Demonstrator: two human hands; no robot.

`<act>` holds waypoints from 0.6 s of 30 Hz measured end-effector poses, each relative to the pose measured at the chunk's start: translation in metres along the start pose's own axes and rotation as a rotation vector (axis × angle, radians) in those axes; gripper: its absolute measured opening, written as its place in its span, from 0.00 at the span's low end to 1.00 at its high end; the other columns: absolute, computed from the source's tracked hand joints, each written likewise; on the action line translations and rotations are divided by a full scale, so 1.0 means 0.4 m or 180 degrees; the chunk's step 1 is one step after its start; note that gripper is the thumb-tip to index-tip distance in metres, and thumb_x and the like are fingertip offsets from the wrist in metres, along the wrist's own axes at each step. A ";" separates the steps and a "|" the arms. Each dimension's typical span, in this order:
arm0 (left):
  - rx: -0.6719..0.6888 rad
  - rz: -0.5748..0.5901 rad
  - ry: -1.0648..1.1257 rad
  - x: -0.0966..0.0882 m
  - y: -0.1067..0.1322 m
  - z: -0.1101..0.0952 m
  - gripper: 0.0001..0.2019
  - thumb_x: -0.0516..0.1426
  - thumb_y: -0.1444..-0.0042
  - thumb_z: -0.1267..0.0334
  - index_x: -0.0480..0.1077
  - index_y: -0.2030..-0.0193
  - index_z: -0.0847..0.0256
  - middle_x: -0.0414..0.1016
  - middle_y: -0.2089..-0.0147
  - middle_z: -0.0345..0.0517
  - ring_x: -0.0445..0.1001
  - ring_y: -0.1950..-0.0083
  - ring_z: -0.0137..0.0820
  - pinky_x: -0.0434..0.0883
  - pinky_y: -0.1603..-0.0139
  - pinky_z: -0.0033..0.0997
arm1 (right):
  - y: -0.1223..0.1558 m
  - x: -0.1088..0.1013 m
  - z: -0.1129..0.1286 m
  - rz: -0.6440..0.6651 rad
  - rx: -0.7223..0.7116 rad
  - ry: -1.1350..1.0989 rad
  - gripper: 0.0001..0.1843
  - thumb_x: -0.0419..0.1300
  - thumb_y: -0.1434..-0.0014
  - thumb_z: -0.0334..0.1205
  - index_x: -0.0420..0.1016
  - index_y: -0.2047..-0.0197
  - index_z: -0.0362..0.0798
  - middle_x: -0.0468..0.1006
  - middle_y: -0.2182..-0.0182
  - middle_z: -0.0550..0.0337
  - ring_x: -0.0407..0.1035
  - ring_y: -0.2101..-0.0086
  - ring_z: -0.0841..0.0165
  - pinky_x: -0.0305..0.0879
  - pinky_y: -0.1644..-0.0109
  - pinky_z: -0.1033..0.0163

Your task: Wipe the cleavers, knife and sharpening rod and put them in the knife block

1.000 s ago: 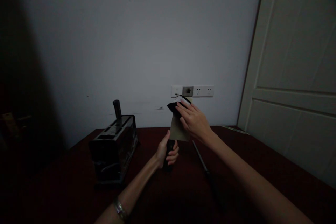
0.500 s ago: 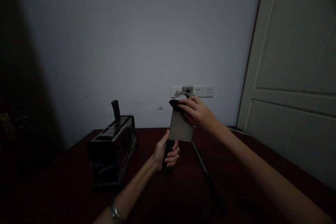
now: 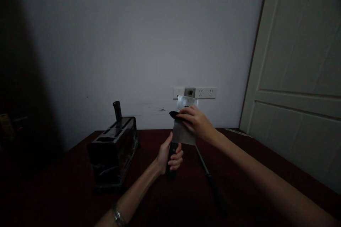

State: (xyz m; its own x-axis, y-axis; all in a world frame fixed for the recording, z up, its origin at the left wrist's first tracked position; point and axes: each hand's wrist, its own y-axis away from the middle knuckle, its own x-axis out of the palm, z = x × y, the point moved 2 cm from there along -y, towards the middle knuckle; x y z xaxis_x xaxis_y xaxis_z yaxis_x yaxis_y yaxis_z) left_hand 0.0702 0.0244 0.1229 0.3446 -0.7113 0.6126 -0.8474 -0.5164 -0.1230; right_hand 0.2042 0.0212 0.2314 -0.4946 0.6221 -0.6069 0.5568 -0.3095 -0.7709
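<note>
My left hand (image 3: 168, 156) is closed around the black handle of a cleaver (image 3: 182, 135), whose broad grey blade points up and away from me. My right hand (image 3: 197, 123) presses a dark cloth (image 3: 173, 114) across the middle of the blade, with its fingers closed on the cloth. Above the cloth the far end of the blade shows bright. On the table to the right, a honing steel (image 3: 203, 162) lies with its black handle towards me, its tip close to the cleaver's lower corner.
On the left of the dark red table (image 3: 157, 198) stands a black knife block (image 3: 113, 149) with one black handle sticking up from its slots. Behind is a pale wall with a row of sockets (image 3: 205, 93). A white panelled door (image 3: 295, 113) stands at the right.
My right hand has slid the cloth down the blade, towards the handle, baring more of its far end. My left hand has barely moved and keeps its hold on the cleaver.
</note>
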 end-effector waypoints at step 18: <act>0.0073 -0.0067 0.0031 0.000 0.000 0.008 0.29 0.41 0.48 0.37 0.59 0.81 0.62 0.49 0.89 0.32 0.42 0.91 0.18 0.47 0.94 0.18 | 0.002 0.013 0.010 -0.0053 0.0334 -0.0318 0.11 0.55 0.46 0.32 0.75 0.60 0.43 0.72 0.62 0.50 0.66 0.60 0.64 0.65 0.57 0.58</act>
State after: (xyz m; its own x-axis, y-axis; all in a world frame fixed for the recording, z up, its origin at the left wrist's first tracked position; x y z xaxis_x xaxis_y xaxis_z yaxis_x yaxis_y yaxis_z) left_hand 0.0714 0.0228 0.1205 0.3581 -0.6956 0.6228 -0.8305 -0.5421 -0.1279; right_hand 0.1993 0.0212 0.2268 -0.5702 0.5547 -0.6060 0.4777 -0.3763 -0.7939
